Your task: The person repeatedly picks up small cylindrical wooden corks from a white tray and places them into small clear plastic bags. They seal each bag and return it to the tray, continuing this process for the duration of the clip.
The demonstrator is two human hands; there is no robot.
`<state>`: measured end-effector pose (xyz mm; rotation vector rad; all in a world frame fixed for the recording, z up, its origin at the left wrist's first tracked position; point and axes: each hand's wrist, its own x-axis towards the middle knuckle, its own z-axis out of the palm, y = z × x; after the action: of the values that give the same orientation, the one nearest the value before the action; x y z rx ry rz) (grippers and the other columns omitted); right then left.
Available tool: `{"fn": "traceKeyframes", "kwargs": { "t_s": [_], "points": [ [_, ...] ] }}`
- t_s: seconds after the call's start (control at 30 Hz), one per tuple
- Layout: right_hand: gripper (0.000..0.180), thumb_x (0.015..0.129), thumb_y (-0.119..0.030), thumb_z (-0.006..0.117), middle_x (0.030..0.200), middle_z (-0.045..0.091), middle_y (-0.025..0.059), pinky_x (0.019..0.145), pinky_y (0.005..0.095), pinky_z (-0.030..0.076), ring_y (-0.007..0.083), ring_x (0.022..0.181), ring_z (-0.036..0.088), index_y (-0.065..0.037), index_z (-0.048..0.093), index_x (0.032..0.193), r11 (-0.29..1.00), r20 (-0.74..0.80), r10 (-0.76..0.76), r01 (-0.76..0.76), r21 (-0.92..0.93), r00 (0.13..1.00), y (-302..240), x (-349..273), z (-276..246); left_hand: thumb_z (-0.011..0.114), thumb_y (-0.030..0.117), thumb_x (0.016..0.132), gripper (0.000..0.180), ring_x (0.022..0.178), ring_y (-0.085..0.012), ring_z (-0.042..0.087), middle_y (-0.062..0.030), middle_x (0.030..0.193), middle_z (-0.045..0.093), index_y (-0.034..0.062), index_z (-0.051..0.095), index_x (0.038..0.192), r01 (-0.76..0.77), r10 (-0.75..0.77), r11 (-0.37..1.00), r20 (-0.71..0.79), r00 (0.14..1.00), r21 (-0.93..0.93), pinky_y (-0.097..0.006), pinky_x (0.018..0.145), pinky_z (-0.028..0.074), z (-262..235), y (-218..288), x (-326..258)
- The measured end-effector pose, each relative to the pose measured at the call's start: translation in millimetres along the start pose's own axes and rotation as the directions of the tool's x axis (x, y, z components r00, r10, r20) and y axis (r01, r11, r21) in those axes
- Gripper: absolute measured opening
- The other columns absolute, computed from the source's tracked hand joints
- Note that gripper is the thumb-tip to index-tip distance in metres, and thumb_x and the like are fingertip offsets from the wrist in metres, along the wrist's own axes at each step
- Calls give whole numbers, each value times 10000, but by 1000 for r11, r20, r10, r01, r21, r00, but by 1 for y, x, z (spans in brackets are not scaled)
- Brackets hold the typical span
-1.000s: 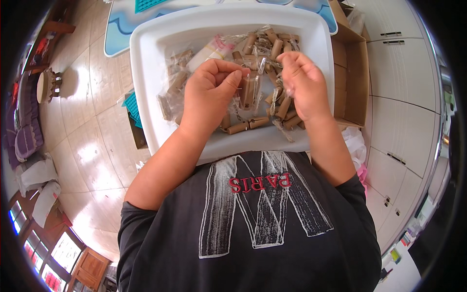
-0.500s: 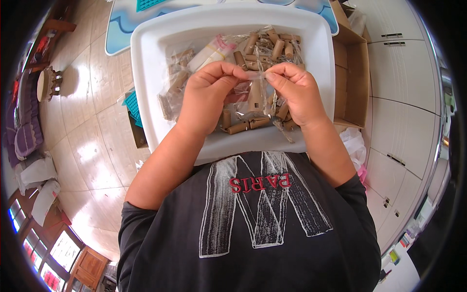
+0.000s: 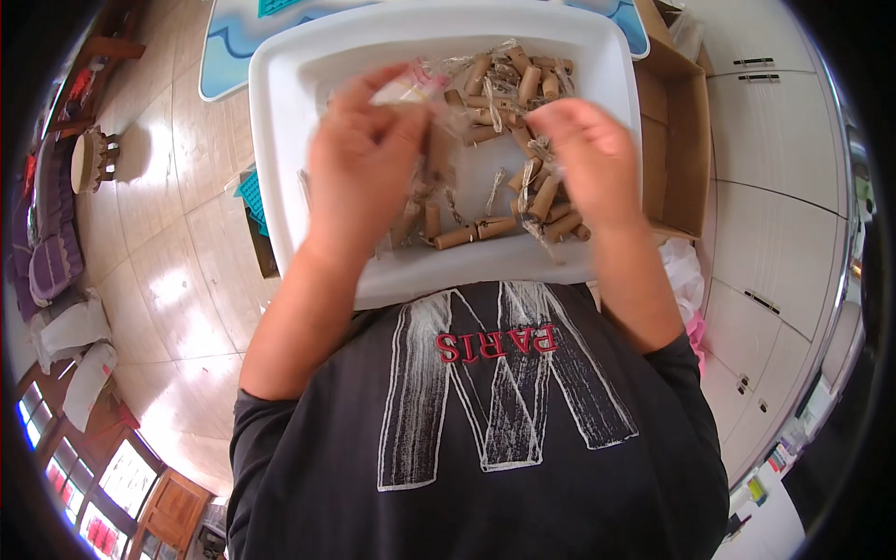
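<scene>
Both hands up over white tray [image 3: 289, 112], tray sits on lap/against torso, dark printed shirt [image 3: 485, 420] below.

L hand [image 3: 359, 173]: fingers curled shut, pinching clear plastic bag [image 3: 411, 89] at its top edge; image blurred there, grip detail soft. Bag hangs betw. the two hands, above tray's mid section.

R hand [image 3: 588, 159]: fingers bent, closed near bag's other side; can't tell if it actually grips the film or only touches it.

Tray contents: brown cardboard rolls [image 3: 509, 79], most heaped at far R corner, several loose nr front edge under the hands, some in clear wrap.

Surroundings: open cardboard box [image 3: 686, 140] just R of tray; tiled floor [image 3: 177, 233] on L; white cabinets [image 3: 775, 233] far R.
</scene>
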<state>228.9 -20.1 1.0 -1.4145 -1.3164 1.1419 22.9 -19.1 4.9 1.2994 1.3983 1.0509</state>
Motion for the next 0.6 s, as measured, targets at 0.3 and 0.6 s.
{"fn": "traceKeyframes", "kwargs": {
  "t_s": [0.3, 0.6],
  "points": [
    [206, 903, -182, 530, 513, 413, -35, 346, 176, 215, 28, 384, 308, 14, 591, 906, 992, -488, 123, -126, 27, 864, 7, -59, -134, 585, 81, 776, 242, 956, -307, 536, -104, 1056, 595, 76, 603, 1017, -327, 556, 441, 32, 830, 836, -374, 829, 438, -41, 8, 20],
    [490, 889, -457, 467, 695, 600, 75, 653, 288, 434, 180, 696, 562, -10, 634, 777, 741, -421, 482, -614, -273, 768, 216, -165, -189, 664, 185, 684, 198, 904, -294, 526, -105, 890, 573, 53, 643, 830, -541, -94, 382, 614, 784, 749, -390, 812, 435, 8, -10, 1]
  ]
}}
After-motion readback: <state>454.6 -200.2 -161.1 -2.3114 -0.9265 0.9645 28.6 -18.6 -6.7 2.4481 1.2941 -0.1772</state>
